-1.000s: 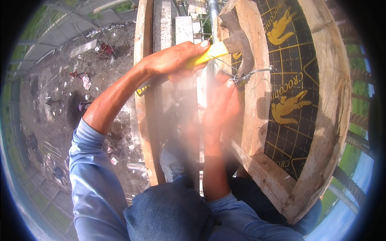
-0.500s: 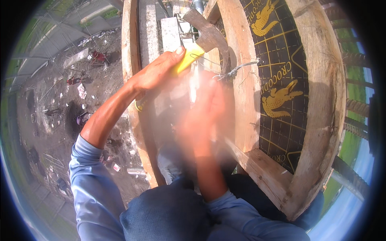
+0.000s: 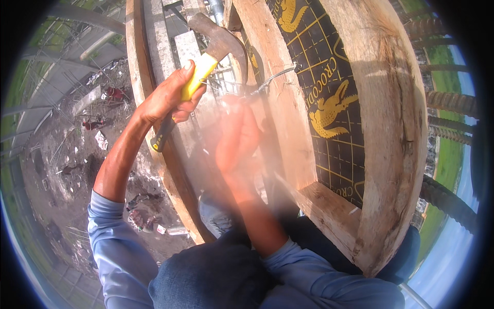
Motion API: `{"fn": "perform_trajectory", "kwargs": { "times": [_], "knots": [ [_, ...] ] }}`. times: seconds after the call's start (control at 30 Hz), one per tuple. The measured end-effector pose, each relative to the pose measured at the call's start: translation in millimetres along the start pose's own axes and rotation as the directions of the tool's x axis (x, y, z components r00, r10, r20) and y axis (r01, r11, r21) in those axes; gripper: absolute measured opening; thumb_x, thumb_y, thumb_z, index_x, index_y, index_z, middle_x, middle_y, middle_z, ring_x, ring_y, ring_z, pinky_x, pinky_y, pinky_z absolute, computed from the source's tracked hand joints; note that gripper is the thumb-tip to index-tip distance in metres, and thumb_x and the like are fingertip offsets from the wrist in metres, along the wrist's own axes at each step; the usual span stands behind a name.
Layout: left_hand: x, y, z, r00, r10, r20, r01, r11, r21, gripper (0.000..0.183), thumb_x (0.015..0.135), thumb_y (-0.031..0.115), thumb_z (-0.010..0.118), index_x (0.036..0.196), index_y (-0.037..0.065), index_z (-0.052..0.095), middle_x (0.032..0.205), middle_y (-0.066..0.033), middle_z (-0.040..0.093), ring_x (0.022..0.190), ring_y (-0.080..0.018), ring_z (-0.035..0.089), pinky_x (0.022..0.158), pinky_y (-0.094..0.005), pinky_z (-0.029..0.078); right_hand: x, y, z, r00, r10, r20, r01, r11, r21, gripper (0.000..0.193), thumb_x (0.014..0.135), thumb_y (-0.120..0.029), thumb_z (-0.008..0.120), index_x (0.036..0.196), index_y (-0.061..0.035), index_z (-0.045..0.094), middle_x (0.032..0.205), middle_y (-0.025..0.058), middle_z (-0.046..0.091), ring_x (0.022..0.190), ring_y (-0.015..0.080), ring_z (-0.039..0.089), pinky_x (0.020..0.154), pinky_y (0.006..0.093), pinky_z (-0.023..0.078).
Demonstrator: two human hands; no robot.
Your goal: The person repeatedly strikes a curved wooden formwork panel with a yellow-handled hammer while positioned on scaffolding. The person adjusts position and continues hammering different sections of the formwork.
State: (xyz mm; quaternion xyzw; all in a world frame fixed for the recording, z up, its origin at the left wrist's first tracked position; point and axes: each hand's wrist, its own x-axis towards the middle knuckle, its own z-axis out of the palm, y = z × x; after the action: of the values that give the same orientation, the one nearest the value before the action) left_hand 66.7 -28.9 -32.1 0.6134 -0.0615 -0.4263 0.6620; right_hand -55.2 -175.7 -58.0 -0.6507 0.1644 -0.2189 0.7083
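Note:
My left hand [image 3: 172, 95] is wrapped round the yellow and black handle of a claw hammer [image 3: 216, 44]. The rusty head points up and away, its claw curving to the right. A thin metal wire [image 3: 278, 77] comes out of the timber beam [image 3: 280, 103], is twisted near the claw and reaches the hammer's handle. Just below the twist, my right hand [image 3: 236, 136] is closed, with its fingertips at the wire. A hazy smear over the middle of the view blurs these fingers and hides part of the wire.
Black panel [image 3: 334, 118] with yellow markings stands framed by timbers at the right. Beyond it are thick ribbed steel bars [image 3: 453, 105]. A wooden rail [image 3: 141, 56] runs along my left, with littered ground [image 3: 77, 154] far below. My knee [image 3: 206, 273] is at the bottom.
The view has shifted, so the hammer, wire and beam now appear further left. The hammer's black lower handle has come into sight below my left hand. Both hands stay at the wire.

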Motion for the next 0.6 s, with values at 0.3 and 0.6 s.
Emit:
{"fn": "perform_trajectory", "kwargs": {
  "times": [0.3, 0.6],
  "knots": [
    [0.1, 4.4, 7.1, 0.999, -0.042, -0.008, 0.042, 0.999, 0.002, 0.068, 0.100, 0.074, 0.042, 0.097, 0.007, 0.051, 0.063, 0.0001, 0.043, 0.045, -0.0054, 0.034, 0.037, -0.0231, 0.030, -0.4, 0.4, -0.6, 1.000, 0.015, 0.003, -0.015, 1.000, 0.012, 0.024, 0.109, -0.013, 0.047, 0.113, -0.0014, 0.068, 0.057, -0.0011, 0.041, 0.051, 0.0067, 0.039, 0.049, 0.0294, 0.031],
    [4.3, 20.2, -1.5, 0.998, -0.061, 0.032, 0.056, 0.990, 0.128, 0.066, 0.103, 0.070, 0.042, 0.093, 0.005, 0.050, 0.064, -0.0010, 0.045, 0.043, -0.0061, 0.035, 0.034, -0.0231, 0.029, -0.6, 1.6, -1.3, 1.000, -0.010, -0.002, 0.010, 1.000, 0.000, 0.023, 0.108, -0.010, 0.048, 0.114, -0.0021, 0.068, 0.058, 0.0000, 0.044, 0.050, 0.0082, 0.042, 0.049, 0.0300, 0.033]
  ]
}}
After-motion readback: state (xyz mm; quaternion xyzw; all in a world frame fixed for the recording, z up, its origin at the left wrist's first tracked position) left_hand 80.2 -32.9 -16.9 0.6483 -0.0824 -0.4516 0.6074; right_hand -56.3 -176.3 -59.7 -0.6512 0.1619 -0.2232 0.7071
